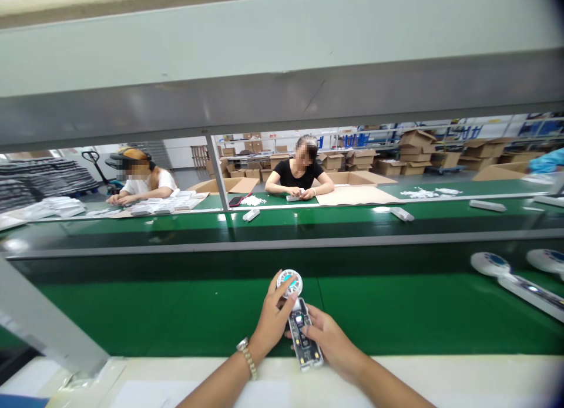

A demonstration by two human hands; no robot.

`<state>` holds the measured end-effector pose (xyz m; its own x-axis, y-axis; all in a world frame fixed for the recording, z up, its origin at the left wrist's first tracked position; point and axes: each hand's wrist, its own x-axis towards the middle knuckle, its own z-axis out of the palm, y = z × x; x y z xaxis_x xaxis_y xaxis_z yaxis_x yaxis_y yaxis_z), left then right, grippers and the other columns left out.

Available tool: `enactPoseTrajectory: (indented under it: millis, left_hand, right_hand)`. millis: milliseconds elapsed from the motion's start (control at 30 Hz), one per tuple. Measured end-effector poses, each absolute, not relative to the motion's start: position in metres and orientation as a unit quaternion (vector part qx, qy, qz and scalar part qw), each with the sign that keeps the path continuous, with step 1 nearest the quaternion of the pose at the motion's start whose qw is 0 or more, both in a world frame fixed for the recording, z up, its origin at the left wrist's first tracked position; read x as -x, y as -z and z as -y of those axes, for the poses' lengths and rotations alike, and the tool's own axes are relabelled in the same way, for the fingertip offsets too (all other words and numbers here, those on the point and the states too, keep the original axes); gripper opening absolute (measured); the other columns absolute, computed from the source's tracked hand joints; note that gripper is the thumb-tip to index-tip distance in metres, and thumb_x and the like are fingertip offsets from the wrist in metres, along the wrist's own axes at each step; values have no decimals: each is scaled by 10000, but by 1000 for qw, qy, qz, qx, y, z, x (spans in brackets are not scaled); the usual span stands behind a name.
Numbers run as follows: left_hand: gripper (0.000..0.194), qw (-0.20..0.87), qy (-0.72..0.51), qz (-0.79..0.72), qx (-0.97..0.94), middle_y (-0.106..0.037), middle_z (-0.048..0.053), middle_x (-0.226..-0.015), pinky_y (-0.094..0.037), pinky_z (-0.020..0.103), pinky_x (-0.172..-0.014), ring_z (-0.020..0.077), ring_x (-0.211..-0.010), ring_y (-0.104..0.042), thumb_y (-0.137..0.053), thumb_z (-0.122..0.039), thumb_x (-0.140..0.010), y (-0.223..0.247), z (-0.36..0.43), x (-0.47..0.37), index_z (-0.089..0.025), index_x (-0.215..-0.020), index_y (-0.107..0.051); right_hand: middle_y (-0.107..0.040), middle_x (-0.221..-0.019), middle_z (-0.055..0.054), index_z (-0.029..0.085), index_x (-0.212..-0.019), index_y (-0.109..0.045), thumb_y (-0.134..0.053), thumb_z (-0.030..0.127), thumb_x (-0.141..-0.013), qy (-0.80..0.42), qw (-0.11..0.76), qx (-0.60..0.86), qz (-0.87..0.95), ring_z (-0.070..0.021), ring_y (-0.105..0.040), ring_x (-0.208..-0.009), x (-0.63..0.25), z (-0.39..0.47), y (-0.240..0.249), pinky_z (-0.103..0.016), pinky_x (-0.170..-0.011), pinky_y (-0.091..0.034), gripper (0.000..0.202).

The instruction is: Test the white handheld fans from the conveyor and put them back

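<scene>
A white handheld device point(305, 348) with a round, fan-like head and an open body showing a dark circuit board is held near the bench's front edge. My left hand point(274, 314) is closed around the neck and round head, its fingertips on the head's face. My right hand point(328, 337) grips the right side of the body, thumb over the board. A small light glows on the board. Below the hands lies the cream front ledge point(396, 376), and the green work surface point(185, 314) stretches behind them.
More white devices point(529, 290) lie at the right. White parts point(402, 214) rest on the green belt point(352, 223) beyond a metal rail point(176, 248). Two people sit across, one in black point(296, 176), one in white point(165, 182). A post point(53, 320) stands left; a beam point(264, 97) spans above.
</scene>
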<state>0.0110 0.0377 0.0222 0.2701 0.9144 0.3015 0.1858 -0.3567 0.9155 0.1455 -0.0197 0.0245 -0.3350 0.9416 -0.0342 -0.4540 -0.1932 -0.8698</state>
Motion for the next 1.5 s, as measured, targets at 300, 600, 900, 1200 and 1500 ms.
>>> enactPoseTrajectory:
  millis: [300,600,900,1200,1500]
  left_hand:
    - [390,398,-450,-399,-693,-206,55,-1401,-401,283,-946,216,-1194,-388,-468,-419,-829,-18,-40,-11,-235,-1168,-525]
    - [373,399,-448,-399,-693,-215,44,-1398,-394,276,-951,211,-1206,-372,-467,-407,-834,-19,-40,-11,-248,-1167,-524]
    - [373,387,-449,-400,-699,-253,58,-1381,-388,301,-959,225,-1205,-371,-467,-408,-834,-17,-41,-10,-248,-1166,-528]
    - [397,390,-437,-407,-701,-235,51,-1394,-382,285,-962,219,-1220,-354,-458,-429,-833,-19,-41,-10,-240,-1176,-519]
    - [392,388,-444,-404,-700,-229,54,-1402,-399,326,-955,247,-1214,-364,-470,-420,-827,-20,-40,-10,-250,-1175,-523]
  right_hand:
    - [-617,-988,-84,169,-1070,-509,-680,297,-670,-719,487,307,390,-251,-613,-896,-144,20,-23,-389,-747,-481,454]
    - [-610,-1021,-95,171,-1099,-511,-701,220,-615,-729,488,275,393,-249,-589,-943,-146,22,-28,-376,-771,-469,522]
    - [-604,-1029,-91,188,-1099,-523,-725,245,-588,-726,489,271,400,-246,-599,-919,-147,21,-26,-346,-742,-458,552]
    - [-610,-1020,-86,183,-1088,-524,-714,226,-587,-725,486,281,398,-239,-605,-903,-146,22,-28,-335,-738,-459,538]
    - [-614,-1018,-85,176,-1086,-523,-708,220,-595,-726,487,275,400,-242,-602,-917,-147,21,-26,-327,-726,-462,527]
